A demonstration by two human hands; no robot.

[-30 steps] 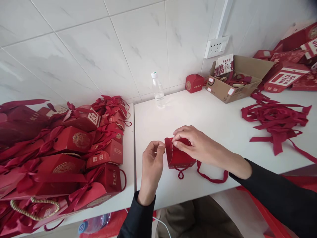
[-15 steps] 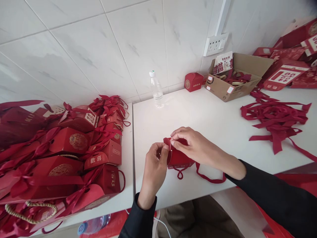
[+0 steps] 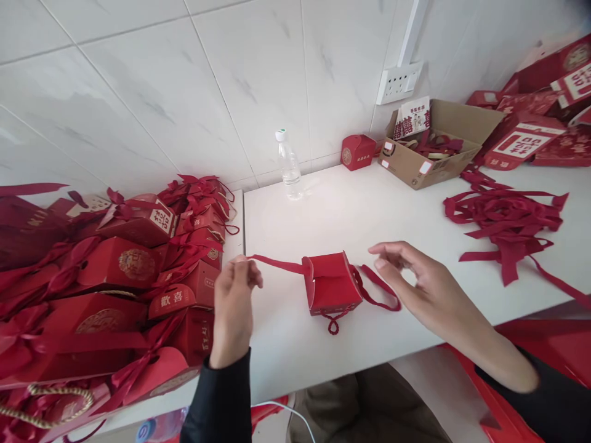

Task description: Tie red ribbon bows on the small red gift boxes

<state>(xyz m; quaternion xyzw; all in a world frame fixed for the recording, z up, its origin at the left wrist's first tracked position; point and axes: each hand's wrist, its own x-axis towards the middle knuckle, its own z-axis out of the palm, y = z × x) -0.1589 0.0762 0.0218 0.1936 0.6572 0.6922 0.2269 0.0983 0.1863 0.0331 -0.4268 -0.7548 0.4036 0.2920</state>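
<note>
A small red gift box (image 3: pixel 333 284) stands on the white table (image 3: pixel 369 209) in front of me. A red ribbon (image 3: pixel 277 264) runs out of its top to the left. My left hand (image 3: pixel 235 307) pinches the end of that ribbon and holds it taut, well left of the box. The ribbon's other part loops on the table at the box's right side. My right hand (image 3: pixel 415 277) hovers just right of the box with its fingers apart and nothing in them. A short red cord handle hangs from the box's front.
A heap of finished red gift boxes with ribbons (image 3: pixel 115 277) fills the left. A water bottle (image 3: pixel 289 166) stands by the tiled wall. A cardboard carton (image 3: pixel 434 147), one red box (image 3: pixel 357 152) and a pile of loose ribbons (image 3: pixel 508 221) lie on the right.
My left hand has pulled the ribbon out leftward from the box's top. My right hand has let go of the box and moved off to the right, fingers spread.
</note>
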